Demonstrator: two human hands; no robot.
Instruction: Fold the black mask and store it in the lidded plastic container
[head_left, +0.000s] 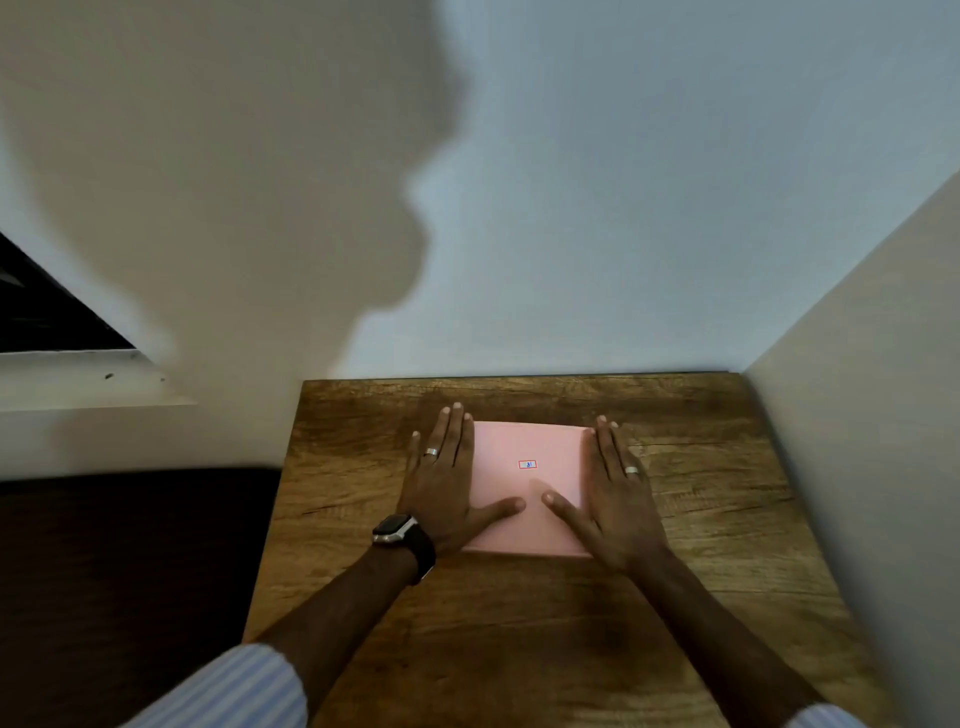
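At the far left, a dark window opening (47, 306) and a white sill (88, 379); below them a dark, unreadable area beside the wooden surface (519, 623). On the surface: left hand (447, 488) lies flat, fingers spread and palm down, holding nothing, its edge over the left margin of a pink square sheet (524, 514); a watch (402, 538) on that wrist, a ring on one finger. Sheet carries a small red-bordered label (527, 464) near its middle. Right hand (613, 499) mirrors the left, flat and spread, pinching nothing, covering the sheet's right margin; ring here too. Striped sleeves at the bottom corners. Neither the black mask nor the lidded container appears anywhere in view; where they are cannot be told. Judgement: task not begun. Risks: both hands must leave the surface to fetch items from out of sight, and the loose sheet could slide or lift as the palms peel away.
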